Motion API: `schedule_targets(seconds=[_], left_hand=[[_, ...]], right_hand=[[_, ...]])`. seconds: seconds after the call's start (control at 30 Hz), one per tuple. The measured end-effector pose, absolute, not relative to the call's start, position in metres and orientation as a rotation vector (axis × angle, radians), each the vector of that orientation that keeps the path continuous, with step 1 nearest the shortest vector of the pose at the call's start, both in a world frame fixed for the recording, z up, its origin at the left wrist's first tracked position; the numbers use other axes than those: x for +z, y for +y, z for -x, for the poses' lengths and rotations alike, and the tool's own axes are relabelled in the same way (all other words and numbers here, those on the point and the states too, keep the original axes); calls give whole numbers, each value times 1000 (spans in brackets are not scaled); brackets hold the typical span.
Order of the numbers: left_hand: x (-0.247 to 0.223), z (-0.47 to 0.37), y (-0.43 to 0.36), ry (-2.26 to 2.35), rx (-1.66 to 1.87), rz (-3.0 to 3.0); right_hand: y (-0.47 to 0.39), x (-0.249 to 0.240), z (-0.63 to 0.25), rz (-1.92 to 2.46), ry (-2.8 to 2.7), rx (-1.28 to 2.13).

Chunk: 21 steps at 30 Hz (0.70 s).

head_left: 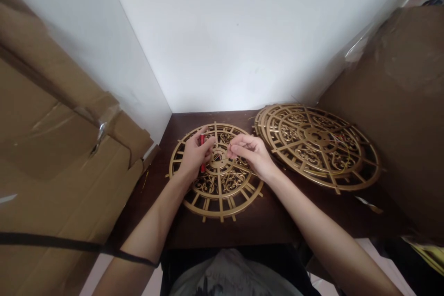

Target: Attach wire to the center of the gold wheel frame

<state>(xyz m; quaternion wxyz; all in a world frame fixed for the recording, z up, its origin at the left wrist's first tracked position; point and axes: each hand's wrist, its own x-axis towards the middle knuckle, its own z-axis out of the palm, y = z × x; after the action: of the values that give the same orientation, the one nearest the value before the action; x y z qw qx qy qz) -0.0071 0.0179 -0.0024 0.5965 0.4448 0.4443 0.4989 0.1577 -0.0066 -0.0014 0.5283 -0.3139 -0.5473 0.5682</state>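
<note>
A round gold openwork clock-face frame (222, 212) lies flat on the dark table in front of me, with bars around its ring and scrollwork inside. Over its left part, my left hand (194, 153) is closed around a slim red pen-like stick (202, 166), which points up and down in the view. My right hand (251, 151) hovers over the right of the disc's hub, thumb and fingertips pinched on what looks like a thin wire (228, 151). Fine strands show near the hub between the hands, too small to follow.
Several similar gold discs (315, 136) are stacked at the right, with loose thin wires on top. Cardboard (52, 162) stands close on the left, and a cardboard box (388, 101) on the right. A white wall (243, 46) rises behind the dark table (239, 236).
</note>
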Motion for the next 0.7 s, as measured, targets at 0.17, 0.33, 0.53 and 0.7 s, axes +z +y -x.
schedule_targets(seconds=[0.17, 0.33, 0.53, 0.7], left_hand=[[-2, 8, 20, 997, 1164, -975], [-3, 7, 22, 987, 1194, -959], [-3, 7, 23, 988, 1217, -936], [-1, 5, 23, 984, 1246, -905]], right_hand=[[-9, 2, -158, 746, -1411, 1328], [-9, 1, -155, 949, -1668, 984], [-9, -9, -152, 989, -2104, 577], [-9, -13, -151, 978, -2167, 513]])
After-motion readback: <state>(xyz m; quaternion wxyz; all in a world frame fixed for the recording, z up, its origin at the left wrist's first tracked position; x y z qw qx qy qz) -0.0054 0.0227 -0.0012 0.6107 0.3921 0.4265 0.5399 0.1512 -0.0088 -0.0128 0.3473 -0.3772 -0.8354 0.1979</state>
